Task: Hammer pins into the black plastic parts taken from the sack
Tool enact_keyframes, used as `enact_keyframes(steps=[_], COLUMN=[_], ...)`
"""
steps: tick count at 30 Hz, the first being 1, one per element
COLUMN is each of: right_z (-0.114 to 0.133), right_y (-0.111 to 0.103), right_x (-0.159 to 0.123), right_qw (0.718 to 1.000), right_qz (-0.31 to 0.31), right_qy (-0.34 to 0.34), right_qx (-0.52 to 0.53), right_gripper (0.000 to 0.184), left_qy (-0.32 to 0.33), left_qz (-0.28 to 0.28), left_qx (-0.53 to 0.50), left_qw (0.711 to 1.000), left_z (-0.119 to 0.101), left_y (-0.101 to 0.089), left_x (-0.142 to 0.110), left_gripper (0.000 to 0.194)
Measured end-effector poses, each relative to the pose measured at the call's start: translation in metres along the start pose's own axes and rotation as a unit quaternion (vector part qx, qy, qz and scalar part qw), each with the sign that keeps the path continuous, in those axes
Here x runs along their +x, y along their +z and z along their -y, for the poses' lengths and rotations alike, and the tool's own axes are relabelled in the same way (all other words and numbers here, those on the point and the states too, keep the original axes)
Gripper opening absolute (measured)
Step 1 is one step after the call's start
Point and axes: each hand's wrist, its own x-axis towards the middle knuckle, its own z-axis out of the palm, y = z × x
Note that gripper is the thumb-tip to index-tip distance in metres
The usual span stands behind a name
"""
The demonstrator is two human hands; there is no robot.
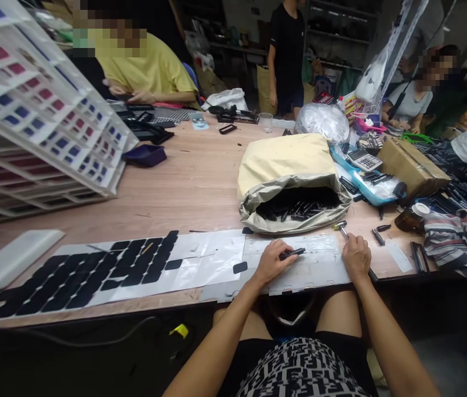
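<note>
My left hand (272, 261) is closed on a small black bar-shaped part (292, 253), held over a white sheet (299, 264) at the table's front edge. My right hand (356, 257) rests curled at the right end of that sheet, its fingers round a small tool with a metal tip and yellow bit (340, 226). To the left lies a longer white sheet (200, 259) carrying several black rounded stickers (92, 273). A single black sticker (240, 267) lies between the sheets.
An open beige bag (286, 171) full of black parts lies behind my hands. Stacked white trays (30, 116) with red and blue pieces stand at left. A calculator (364, 160), cardboard box (413, 164), brown jar (412, 216) and folded cloth (456, 234) crowd the right. Other people sit and stand at the far side.
</note>
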Motion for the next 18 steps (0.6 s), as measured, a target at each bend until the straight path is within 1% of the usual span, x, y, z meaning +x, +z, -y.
enact_keyframes(steps=[2,5,7,9,11,13,16,18], right_z=[0.000,0.001,0.001,0.001,0.001,0.001,0.002,0.003], right_y=[0.000,0.000,0.001,0.001,0.000,-0.002,-0.003,-0.003], right_x=[-0.001,-0.001,-0.002,-0.002,-0.002,-0.002,-0.002,-0.002], right_qw=[1.000,1.000,1.000,1.000,1.000,1.000,1.000,1.000], right_qz=[0.006,0.013,0.015,0.014,0.011,0.007,0.005,0.006], right_qy=[0.005,0.010,0.010,0.010,0.008,0.007,0.005,0.005], right_qx=[-0.001,-0.001,-0.002,-0.005,-0.006,-0.006,-0.006,-0.006], right_gripper=[0.028,0.028,0.028,0.028,0.028,0.028,0.027,0.026], left_qy=[0.050,0.112,0.129,0.138,0.140,0.130,0.106,0.094], left_qz=[0.002,0.003,-0.004,-0.017,-0.022,-0.010,0.008,-0.002], left_qx=[0.000,0.041,0.097,0.157,0.198,0.208,0.177,0.152], left_qw=[0.999,0.993,0.987,0.978,0.970,0.969,0.978,0.984], left_z=[-0.012,-0.024,-0.025,-0.022,-0.019,-0.020,-0.028,-0.033], left_y=[0.001,0.012,0.024,0.035,0.044,0.046,0.039,0.027], left_x=[-0.026,-0.072,-0.095,-0.108,-0.113,-0.114,-0.105,-0.086], left_gripper=[0.014,0.011,0.010,0.012,0.014,0.016,0.016,0.011])
